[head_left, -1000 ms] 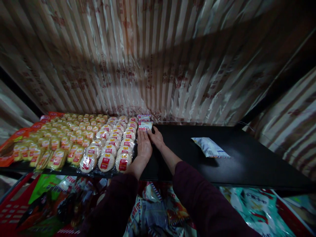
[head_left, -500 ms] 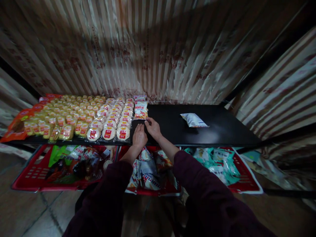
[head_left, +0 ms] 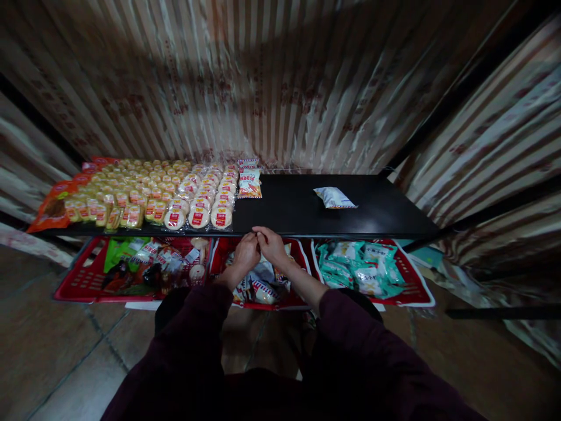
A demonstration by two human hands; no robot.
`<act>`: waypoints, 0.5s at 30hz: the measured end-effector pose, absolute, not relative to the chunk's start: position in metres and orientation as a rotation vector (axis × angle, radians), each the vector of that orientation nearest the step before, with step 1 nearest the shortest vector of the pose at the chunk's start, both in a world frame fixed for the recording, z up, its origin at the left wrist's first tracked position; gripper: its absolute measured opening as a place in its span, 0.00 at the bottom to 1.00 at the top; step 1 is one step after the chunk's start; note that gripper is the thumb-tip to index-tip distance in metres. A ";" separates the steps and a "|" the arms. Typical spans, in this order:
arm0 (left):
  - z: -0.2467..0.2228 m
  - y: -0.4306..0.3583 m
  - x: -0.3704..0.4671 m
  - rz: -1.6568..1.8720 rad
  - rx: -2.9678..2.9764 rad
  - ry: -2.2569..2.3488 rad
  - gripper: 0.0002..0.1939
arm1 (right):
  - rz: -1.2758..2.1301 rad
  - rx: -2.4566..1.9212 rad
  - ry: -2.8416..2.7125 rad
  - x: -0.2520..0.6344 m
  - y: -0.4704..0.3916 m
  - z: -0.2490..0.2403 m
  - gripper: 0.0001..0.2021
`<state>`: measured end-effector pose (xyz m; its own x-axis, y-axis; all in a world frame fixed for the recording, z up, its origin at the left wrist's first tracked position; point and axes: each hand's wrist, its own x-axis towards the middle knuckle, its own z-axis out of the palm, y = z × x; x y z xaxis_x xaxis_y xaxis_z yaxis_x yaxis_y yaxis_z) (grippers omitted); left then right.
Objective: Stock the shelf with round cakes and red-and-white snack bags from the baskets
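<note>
Head view: left hand (head_left: pixel 248 253) and right hand (head_left: pixel 271 246) together, grip impossible to tell, snack packets (head_left: pixel 264 289) below partly hidden.

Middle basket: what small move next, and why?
Perhaps lower the right hand to pick a snack bag from the middle basket: that hand seems above it, and the bag row on the shelf ends farther back than the round snacks beside it.

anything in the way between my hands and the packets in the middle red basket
Nothing visible blocks the left hand or the right hand from the packets in the middle basket, whose top looks open. Both hands appear over its far side, by the front edge of the black shelf; what lies beneath them is hidden.
</note>
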<state>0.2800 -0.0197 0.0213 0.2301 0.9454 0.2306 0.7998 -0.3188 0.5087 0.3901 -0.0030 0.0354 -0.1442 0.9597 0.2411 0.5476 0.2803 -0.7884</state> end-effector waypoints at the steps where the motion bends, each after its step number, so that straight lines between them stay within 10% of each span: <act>1: 0.018 -0.023 0.281 0.745 2.240 1.616 0.18 | 0.704 -1.361 -1.797 0.392 -0.007 0.032 0.16; 15: -0.031 -0.025 0.277 0.191 1.908 1.729 0.21 | 0.789 -1.636 -2.055 0.414 -0.011 -0.037 0.18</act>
